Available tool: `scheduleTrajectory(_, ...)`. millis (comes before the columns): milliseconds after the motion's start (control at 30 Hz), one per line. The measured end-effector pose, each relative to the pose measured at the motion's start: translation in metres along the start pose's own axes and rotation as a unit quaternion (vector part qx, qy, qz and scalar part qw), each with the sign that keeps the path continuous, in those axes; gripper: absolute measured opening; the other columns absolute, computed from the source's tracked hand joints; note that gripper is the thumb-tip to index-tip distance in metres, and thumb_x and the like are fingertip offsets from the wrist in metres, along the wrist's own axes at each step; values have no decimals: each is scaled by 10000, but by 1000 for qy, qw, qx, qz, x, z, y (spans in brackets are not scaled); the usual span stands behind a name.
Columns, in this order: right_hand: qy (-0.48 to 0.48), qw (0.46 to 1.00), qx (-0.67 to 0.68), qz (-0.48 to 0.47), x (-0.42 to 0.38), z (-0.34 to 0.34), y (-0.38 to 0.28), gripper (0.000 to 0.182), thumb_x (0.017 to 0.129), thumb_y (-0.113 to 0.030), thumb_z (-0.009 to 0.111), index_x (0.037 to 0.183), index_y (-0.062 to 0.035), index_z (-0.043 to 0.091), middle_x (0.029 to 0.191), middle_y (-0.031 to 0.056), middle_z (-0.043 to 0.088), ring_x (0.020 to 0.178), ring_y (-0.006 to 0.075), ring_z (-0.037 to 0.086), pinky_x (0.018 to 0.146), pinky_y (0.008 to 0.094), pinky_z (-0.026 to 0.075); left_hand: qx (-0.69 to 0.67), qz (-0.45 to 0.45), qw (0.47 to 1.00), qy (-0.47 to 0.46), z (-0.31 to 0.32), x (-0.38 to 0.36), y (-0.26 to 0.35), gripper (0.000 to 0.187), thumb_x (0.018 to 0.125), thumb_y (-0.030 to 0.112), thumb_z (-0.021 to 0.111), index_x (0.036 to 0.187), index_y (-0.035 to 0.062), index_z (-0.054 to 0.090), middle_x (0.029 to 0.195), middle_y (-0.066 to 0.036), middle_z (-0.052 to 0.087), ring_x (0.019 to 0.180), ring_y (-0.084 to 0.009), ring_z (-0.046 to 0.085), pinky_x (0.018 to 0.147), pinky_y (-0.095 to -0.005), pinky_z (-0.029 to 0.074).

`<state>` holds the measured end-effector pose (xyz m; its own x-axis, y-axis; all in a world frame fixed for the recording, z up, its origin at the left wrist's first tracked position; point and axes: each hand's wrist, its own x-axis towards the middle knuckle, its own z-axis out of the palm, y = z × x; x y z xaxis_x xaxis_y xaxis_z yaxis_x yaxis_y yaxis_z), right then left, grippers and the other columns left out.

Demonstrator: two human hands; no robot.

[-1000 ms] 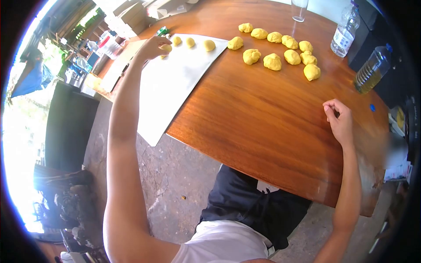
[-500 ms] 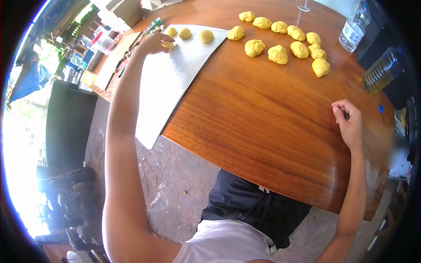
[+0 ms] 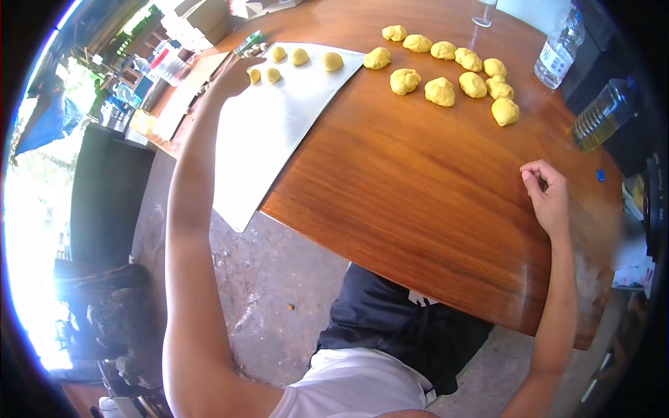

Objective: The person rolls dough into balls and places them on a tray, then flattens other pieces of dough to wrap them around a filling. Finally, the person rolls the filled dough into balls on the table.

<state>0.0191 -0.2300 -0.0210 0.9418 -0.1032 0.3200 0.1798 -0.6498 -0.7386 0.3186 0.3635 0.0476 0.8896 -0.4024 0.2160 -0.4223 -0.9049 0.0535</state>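
Note:
At the far left, my left hand (image 3: pixel 239 75) reaches over the pale metal tray (image 3: pixel 261 139). Its fingers curl around a small yellow dough ball (image 3: pixel 255 76), which the hand partly covers. Just right of it sits another smooth dough ball (image 3: pixel 272 75), and several more lie behind, including a larger one (image 3: pixel 332 61). My right hand (image 3: pixel 548 191) is over the right side of the wooden table (image 3: pixel 390 188), fingers loosely curled with the thumb near the index finger; nothing shows in it. Rougher yellow dough lumps (image 3: pixel 440 91) stand in two rows across the table's far half.
A clear labelled bottle (image 3: pixel 557 52) and a bottle of yellowish liquid (image 3: pixel 599 118) stand at the right edge, near a blue cap (image 3: pixel 600 175). A glass (image 3: pixel 482 12) is at the back. Past the tray lies a board (image 3: pixel 188 94), with a red-lidded tub (image 3: pixel 167 66) beyond.
My left hand has shifted left on the tray, uncovering one dough ball and reaching a neighbouring one. My right hand keeps its curled pose. The view has shifted slightly.

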Motion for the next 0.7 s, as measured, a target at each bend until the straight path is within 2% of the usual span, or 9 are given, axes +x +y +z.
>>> scheduleTrajectory(200, -2, 1000, -13, 1, -1, -1, -2, 66, 946, -60, 653, 910, -13, 681, 660, -52, 493, 613, 41, 419, 555, 240, 340, 41, -62, 991, -115, 21, -9, 25, 782, 808, -142, 408, 1549, 106, 406, 1548, -200, 446, 1446, -323, 413, 1205, -393, 315)
scheduleTrajectory(267, -1, 1000, -18, -5, -2, -1, -2, 68, 947, -65, 656, 911, -14, 683, 662, -51, 500, 615, 42, 427, 557, 240, 346, -16, -9, 999, 39, 25, -11, 26, 758, 819, -147, 391, 1551, 52, 385, 1605, -205, 350, 1494, -318, 332, 1232, -385, 260)
scheduleTrajectory(400, 1, 999, -10, -44, -2, 0, 3, 75, 950, -81, 662, 917, -18, 686, 668, -41, 530, 621, 48, 456, 567, 241, 376, -30, -16, 997, 75, 25, -21, 45, 813, 790, -151, 383, 1577, 47, 327, 1610, -211, 340, 1503, -326, 314, 1238, -378, 251)
scheduleTrajectory(433, -5, 999, -23, -30, -2, -2, 2, 80, 950, -85, 662, 922, -14, 685, 670, -21, 549, 620, 59, 471, 574, 247, 396, 11, -53, 994, -99, 19, -12, 37, 847, 769, -143, 389, 1587, 60, 308, 1620, -202, 325, 1511, -317, 301, 1241, -378, 246)
scheduleTrajectory(467, -8, 999, -31, -21, -2, -3, -1, 86, 947, -91, 664, 928, -10, 687, 682, 0, 583, 628, 76, 505, 585, 261, 420, -3, -43, 996, -80, 26, -18, 34, 841, 766, -126, 396, 1581, 73, 332, 1621, -195, 330, 1511, -313, 306, 1244, -385, 238)
scheduleTrajectory(533, -9, 999, -22, -22, -2, -3, 1, 92, 941, -95, 666, 926, -7, 686, 694, 32, 618, 631, 99, 539, 595, 279, 444, 6, 14, 995, 101, 28, -13, 45, 862, 751, -119, 398, 1586, 81, 320, 1624, -183, 331, 1511, -312, 306, 1250, -390, 224)
scheduleTrajectory(567, 1, 999, -25, -19, -2, -5, -2, 92, 941, -95, 666, 926, -7, 686, 694, 32, 618, 631, 99, 539, 595, 279, 444, -14, 35, 988, 151, 22, -14, 59, 735, 816, -70, 467, 1535, 78, 421, 1589, -167, 403, 1470, -309, 385, 1224, -401, 292)
scheduleTrajectory(667, -12, 1000, -26, -8, -2, -6, -7, 96, 935, -98, 666, 921, -5, 687, 705, 63, 644, 631, 127, 572, 607, 302, 468, -23, 56, 996, 73, -20, -14, 142, 548, 902, 42, 572, 1447, 80, 537, 1524, -145, 497, 1401, -305, 480, 1178, -410, 372)
scheduleTrajectory(700, -16, 1000, -24, -9, -2, -6, -6, 97, 934, -97, 664, 917, -4, 686, 708, 71, 649, 630, 134, 576, 608, 307, 471, -41, 84, 994, 60, -29, -14, 170, 444, 958, 218, 658, 1392, 136, 611, 1470, -102, 569, 1343, -290, 545, 1146, -423, 408)
